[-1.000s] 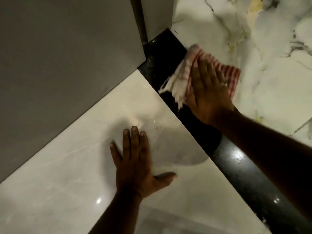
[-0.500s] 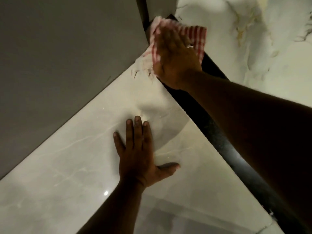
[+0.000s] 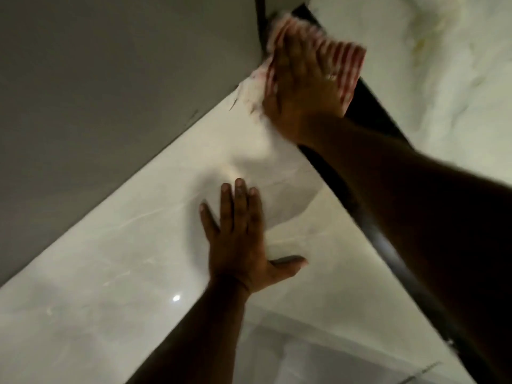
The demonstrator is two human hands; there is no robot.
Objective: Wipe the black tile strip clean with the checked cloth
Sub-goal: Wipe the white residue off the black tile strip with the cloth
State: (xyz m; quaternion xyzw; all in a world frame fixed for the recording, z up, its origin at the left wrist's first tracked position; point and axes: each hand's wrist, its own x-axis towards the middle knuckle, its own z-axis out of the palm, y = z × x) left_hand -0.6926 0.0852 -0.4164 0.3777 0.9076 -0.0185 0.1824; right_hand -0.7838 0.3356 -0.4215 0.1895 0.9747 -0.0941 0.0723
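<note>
A black tile strip runs diagonally from the top centre down to the lower right, between two pale floor areas. The red-and-white checked cloth lies on the strip's far end, by the corner of the grey wall. My right hand presses flat on the cloth, fingers spread and pointing away from me; the frayed white edge sticks out to its left. My right forearm hides much of the strip. My left hand rests flat on the pale glossy tile, fingers apart, holding nothing.
A grey wall panel fills the upper left and meets the glossy cream tile. A dark vertical gap sits at the wall's corner. White marble floor with yellowish veins lies right of the strip.
My right hand has slid the cloth up along the strip, from its middle to the far end by the wall corner. My left hand has stayed planted on the pale tile.
</note>
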